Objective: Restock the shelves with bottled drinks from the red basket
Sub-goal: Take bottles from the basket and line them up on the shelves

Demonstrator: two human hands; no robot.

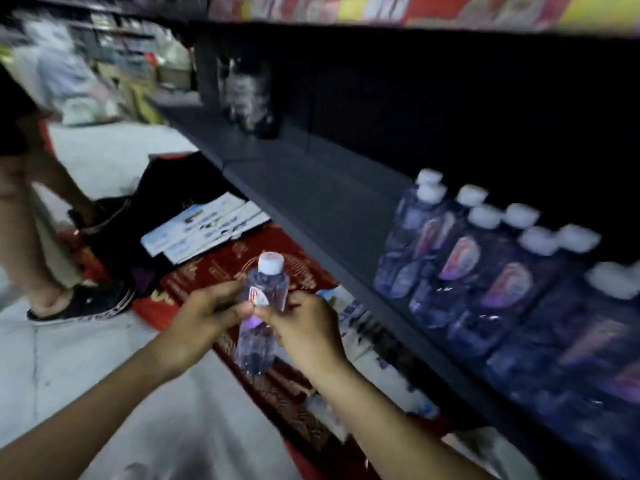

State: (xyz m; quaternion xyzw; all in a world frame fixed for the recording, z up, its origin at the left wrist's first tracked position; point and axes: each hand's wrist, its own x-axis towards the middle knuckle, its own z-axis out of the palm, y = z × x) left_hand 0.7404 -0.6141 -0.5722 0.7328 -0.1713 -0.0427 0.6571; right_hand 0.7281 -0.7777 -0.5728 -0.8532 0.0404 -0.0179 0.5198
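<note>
A small clear water bottle point(263, 299) with a white cap and a red-and-white label stands upright in mid-air in front of the shelf. My left hand point(204, 317) grips its left side and my right hand point(304, 327) pinches its right side at the label. On the dark grey shelf point(311, 192) to the right stand several matching bottles point(460, 258) in rows, caps up. The red basket is not clearly visible; the view is blurred.
Red printed cartons point(221, 275) and flattened white-and-blue boxes point(204, 226) lie on the floor below the shelf. A person's legs in black sandals point(86, 303) stand at the left. A dark pack of bottles point(249, 98) sits further along the shelf.
</note>
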